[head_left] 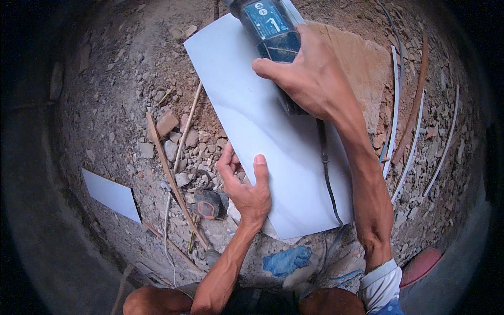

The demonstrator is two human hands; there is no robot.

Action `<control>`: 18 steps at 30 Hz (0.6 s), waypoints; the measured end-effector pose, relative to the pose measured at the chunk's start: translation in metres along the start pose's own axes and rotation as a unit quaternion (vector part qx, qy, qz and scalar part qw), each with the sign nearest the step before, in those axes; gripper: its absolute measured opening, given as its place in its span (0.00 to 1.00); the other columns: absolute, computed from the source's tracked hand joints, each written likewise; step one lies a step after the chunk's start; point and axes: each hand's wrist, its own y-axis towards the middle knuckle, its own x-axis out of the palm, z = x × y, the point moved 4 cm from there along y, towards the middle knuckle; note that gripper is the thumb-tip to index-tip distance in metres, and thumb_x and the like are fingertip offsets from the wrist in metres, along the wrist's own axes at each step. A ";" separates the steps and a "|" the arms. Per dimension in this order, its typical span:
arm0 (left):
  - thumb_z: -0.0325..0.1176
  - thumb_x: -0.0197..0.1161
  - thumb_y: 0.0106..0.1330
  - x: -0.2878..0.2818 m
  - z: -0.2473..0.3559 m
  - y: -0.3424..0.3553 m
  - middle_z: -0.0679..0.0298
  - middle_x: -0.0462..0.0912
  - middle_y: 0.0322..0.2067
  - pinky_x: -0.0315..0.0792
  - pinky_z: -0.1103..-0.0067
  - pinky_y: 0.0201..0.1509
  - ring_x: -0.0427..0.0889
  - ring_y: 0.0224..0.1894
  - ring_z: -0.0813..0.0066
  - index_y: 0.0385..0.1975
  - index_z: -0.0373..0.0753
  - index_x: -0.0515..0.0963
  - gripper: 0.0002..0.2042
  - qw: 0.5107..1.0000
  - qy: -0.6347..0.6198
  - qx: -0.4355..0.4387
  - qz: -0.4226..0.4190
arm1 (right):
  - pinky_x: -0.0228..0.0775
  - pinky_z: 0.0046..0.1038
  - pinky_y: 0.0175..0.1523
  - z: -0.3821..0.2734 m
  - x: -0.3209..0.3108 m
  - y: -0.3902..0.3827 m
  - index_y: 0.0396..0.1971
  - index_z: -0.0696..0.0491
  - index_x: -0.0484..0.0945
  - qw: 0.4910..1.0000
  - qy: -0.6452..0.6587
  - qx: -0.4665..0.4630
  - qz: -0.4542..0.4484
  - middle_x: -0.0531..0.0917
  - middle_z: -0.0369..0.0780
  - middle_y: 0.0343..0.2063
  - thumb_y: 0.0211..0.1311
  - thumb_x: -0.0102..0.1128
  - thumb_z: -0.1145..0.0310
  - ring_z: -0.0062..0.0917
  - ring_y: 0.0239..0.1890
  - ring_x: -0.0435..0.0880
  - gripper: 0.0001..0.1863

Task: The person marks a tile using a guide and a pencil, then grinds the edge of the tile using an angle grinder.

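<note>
right hand (317, 79) grips a dark power tool (269, 29), white panel (299, 178) beneath it, left hand (248, 198) holds the panel's edge

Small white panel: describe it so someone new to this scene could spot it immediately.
Start at the large white panel held by the left hand. Go left past the long wooden strip on the rubble. The small white panel lies there, untouched and much shorter than the large one, yet far broader than the thin white strips at right.
</note>
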 end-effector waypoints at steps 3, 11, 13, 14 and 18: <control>0.35 0.69 0.74 0.000 -0.001 -0.001 0.53 0.78 0.56 0.70 0.68 0.67 0.78 0.56 0.68 0.71 0.25 0.65 0.32 1.000 0.002 -0.004 0.001 | 0.80 0.35 0.44 -0.001 0.000 -0.001 0.51 0.66 0.82 1.000 -0.010 -0.002 0.016 0.87 0.46 0.35 0.54 0.76 0.52 0.31 0.36 0.87 0.34; 0.37 0.70 0.74 0.001 0.004 0.000 0.54 0.79 0.53 0.71 0.69 0.66 0.78 0.54 0.68 0.71 0.26 0.65 0.33 1.000 -0.017 -0.011 0.006 | 0.81 0.35 0.47 -0.004 -0.001 0.000 0.53 0.67 0.81 1.000 0.021 -0.003 0.009 0.88 0.47 0.38 0.55 0.77 0.54 0.32 0.39 0.87 0.34; 0.38 0.70 0.74 0.002 0.004 0.000 0.54 0.79 0.52 0.71 0.69 0.66 0.78 0.53 0.68 0.71 0.25 0.65 0.33 1.000 -0.024 -0.011 0.009 | 0.82 0.35 0.47 -0.004 0.000 0.001 0.54 0.67 0.81 1.000 0.016 -0.004 0.010 0.88 0.48 0.39 0.56 0.77 0.54 0.33 0.39 0.88 0.35; 0.38 0.70 0.74 0.001 0.003 0.000 0.54 0.79 0.52 0.71 0.69 0.66 0.78 0.53 0.68 0.71 0.26 0.65 0.33 1.000 -0.026 -0.013 0.008 | 0.82 0.36 0.47 -0.005 0.000 0.001 0.54 0.67 0.80 1.000 0.011 -0.003 0.010 0.88 0.48 0.39 0.56 0.77 0.53 0.33 0.39 0.88 0.35; 0.37 0.70 0.74 0.002 0.002 0.000 0.54 0.79 0.52 0.71 0.69 0.66 0.78 0.54 0.68 0.71 0.26 0.65 0.32 0.999 -0.035 -0.017 0.007 | 0.82 0.36 0.47 -0.006 0.000 0.001 0.56 0.68 0.79 1.000 0.000 0.000 0.009 0.88 0.49 0.40 0.56 0.76 0.52 0.34 0.40 0.88 0.37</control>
